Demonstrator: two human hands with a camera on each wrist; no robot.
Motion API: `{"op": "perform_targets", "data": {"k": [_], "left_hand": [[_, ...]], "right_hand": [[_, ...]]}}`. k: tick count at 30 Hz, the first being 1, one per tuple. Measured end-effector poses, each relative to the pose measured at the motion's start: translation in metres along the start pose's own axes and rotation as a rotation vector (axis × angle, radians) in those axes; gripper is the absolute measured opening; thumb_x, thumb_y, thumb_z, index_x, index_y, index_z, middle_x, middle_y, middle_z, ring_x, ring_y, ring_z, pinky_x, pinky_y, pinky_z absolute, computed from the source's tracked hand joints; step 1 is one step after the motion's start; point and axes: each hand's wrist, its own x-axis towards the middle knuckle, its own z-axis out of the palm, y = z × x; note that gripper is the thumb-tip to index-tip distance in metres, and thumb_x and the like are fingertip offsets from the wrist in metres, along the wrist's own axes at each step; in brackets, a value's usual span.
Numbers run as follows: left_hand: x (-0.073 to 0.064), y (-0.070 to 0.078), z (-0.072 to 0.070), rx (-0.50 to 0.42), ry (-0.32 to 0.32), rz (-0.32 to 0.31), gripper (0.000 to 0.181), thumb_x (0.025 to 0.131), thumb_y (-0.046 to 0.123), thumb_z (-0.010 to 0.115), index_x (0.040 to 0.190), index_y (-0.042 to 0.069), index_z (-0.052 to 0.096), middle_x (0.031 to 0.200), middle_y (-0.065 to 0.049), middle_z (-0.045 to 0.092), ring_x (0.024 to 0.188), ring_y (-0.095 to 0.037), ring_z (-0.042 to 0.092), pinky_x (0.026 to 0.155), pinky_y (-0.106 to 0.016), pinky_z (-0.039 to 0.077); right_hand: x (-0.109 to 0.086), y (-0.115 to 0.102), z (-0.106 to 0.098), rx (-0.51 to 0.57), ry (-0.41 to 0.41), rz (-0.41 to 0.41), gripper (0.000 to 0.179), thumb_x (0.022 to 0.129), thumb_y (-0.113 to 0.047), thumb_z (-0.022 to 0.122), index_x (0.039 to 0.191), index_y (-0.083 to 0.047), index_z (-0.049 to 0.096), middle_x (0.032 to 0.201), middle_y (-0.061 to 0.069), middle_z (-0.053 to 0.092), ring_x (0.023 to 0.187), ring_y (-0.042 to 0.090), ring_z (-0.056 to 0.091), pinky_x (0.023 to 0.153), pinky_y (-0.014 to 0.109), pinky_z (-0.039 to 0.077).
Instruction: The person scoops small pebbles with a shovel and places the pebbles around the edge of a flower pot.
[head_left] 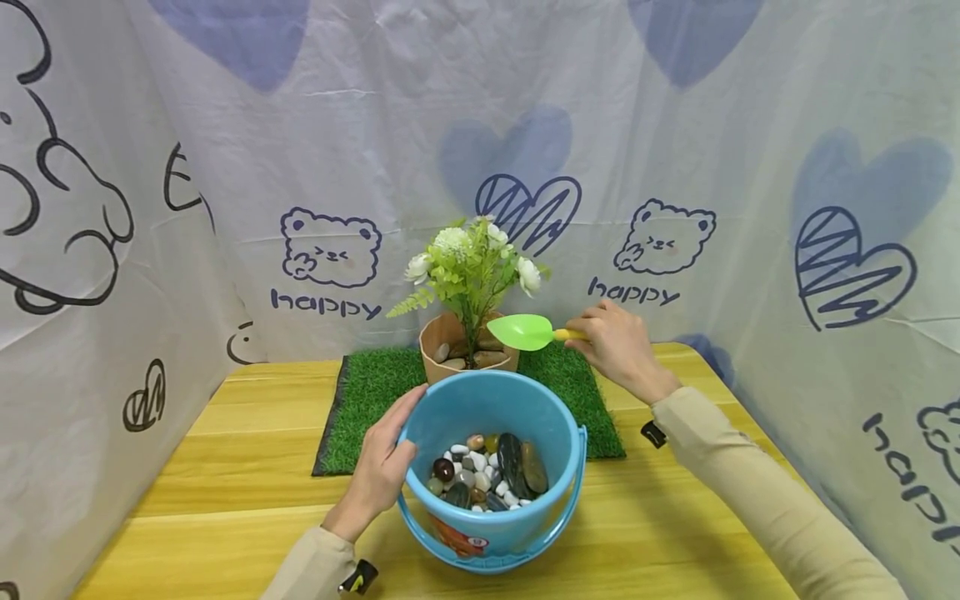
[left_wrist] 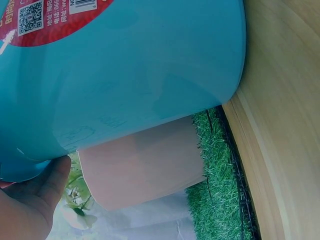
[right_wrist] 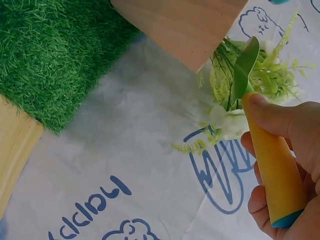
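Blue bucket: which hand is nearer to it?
Left: the left hand touches the bucket on its left side; the right hand holds a shovel apart from it, beyond its right rim.

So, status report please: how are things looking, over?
Right hand grips green shovel, raised beyond bucket's mouth. Left hand touches blue bucket. Stones inside. Bucket partly hides flowerpot in head view.

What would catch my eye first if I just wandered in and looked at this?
Probably the big blue bucket of mixed stones, front and centre, with the left hand at its rim. Just behind it, white flowers and greenery rise from a tan pot on a grass-like mat. Right of the pot, the right hand holds up a bright green scoop by its yellow handle.
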Motion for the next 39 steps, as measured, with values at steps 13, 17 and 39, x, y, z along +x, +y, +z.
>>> {"op": "perform_targets", "data": {"k": [13, 17, 39], "left_hand": [[-0.001, 0.002, 0.000, -0.001, 0.003, -0.009, 0.068, 0.081, 0.000, 0.042, 0.148, 0.008, 0.044, 0.148, -0.012, 0.048, 0.123, -0.032, 0.058, 0.090, -0.053, 0.053], [0.000, 0.002, 0.000, -0.001, 0.003, -0.008, 0.068, 0.080, 0.000, 0.042, 0.148, 0.007, 0.044, 0.148, -0.012, 0.048, 0.122, -0.032, 0.059, 0.089, -0.052, 0.054], [0.001, 0.000, 0.001, 0.011, 0.022, 0.021, 0.069, 0.078, -0.002, 0.043, 0.146, 0.005, 0.046, 0.146, -0.014, 0.050, 0.123, -0.033, 0.058, 0.091, -0.054, 0.052]], "right_hand": [[-0.003, -0.002, 0.000, 0.017, -0.068, 0.032, 0.029, 0.082, -0.029, 0.077, 0.105, -0.011, 0.077, 0.098, 0.007, 0.073, 0.079, 0.019, 0.052, 0.059, 0.030, 0.046], [-0.005, -0.003, 0.002, 0.018, -0.077, 0.037, 0.029, 0.083, -0.030, 0.076, 0.105, -0.011, 0.077, 0.098, 0.006, 0.073, 0.080, 0.019, 0.053, 0.060, 0.031, 0.047], [-0.014, -0.013, 0.003, 0.101, -0.103, 0.032, 0.030, 0.086, -0.034, 0.073, 0.106, -0.012, 0.076, 0.091, 0.004, 0.071, 0.067, 0.014, 0.057, 0.052, 0.023, 0.041]]}}
